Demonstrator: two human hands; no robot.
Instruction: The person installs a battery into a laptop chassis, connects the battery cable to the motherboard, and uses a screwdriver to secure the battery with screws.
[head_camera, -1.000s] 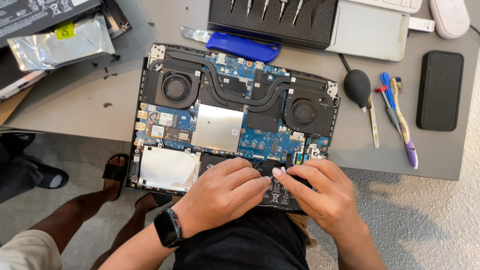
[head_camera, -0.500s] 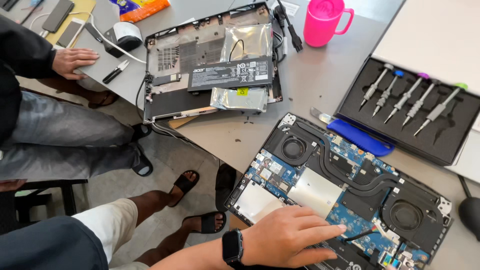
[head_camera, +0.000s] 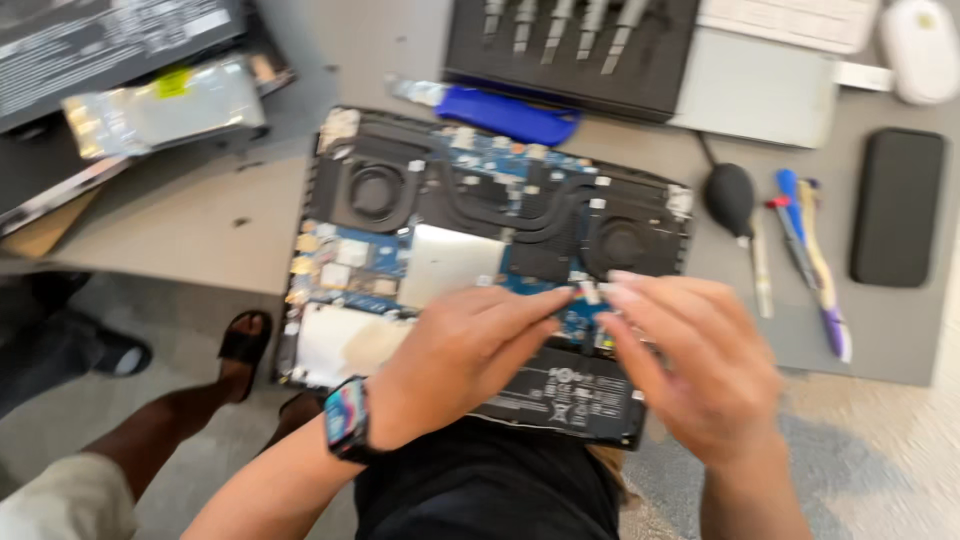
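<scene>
Fingertips of both hands meet over the lower middle of the opened laptop (head_camera: 480, 230), just above its black battery (head_camera: 565, 392). Left hand (head_camera: 462, 358), a smartwatch (head_camera: 345, 418) on its wrist, stretches thumb and forefinger together toward a small pale part (head_camera: 590, 292) on the blue board; right hand (head_camera: 695, 365) brings its own fingertips to the same spot from the other side. Motion blur hides whether either pair truly pinches the part or only touches it. Beyond the fingers lie the two fans and the dark heat pipes; to their right, off the chassis, sit a black dust blower (head_camera: 730, 195), some pens and a dark phone (head_camera: 897, 205).

One risk, as I judge it: the part looks small and the grip unsure, so a tug at an angle could bend its connector, or it could slip and drop among the board's components.
</scene>
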